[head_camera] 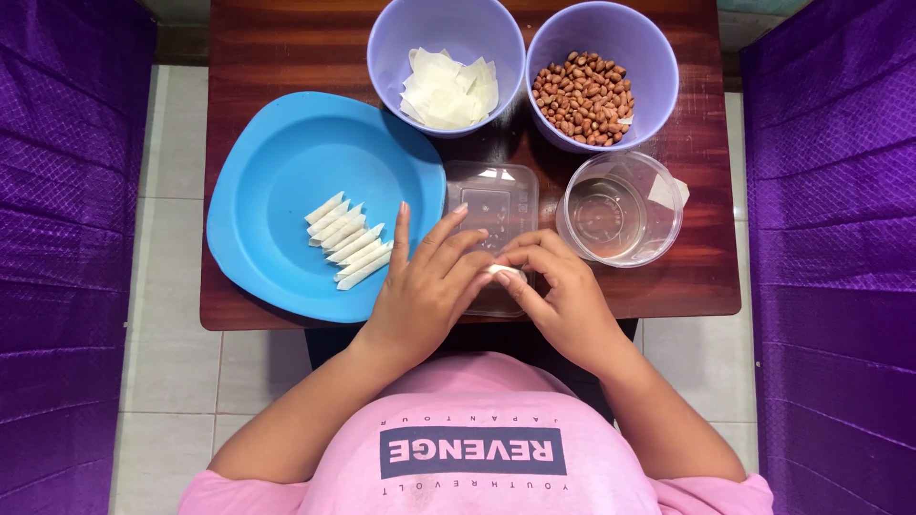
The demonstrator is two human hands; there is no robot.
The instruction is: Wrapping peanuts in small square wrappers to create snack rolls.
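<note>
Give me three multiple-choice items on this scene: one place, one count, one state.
1. Where do the finished rolls lie?
A. on the blue plate
B. in the peanut bowl
C. in the clear cup

2. How many purple bowls stand on the table?
A. one
B. two
C. three

3. What do both hands do?
A. rest flat
B. pinch a small white piece
C. lift a bowl

Answers: 1 A, the rolls lie in a row on the plate. 2 B, the peanut bowl and the wrapper bowl. 3 B, left hand and right hand fingers meet on it.
</note>
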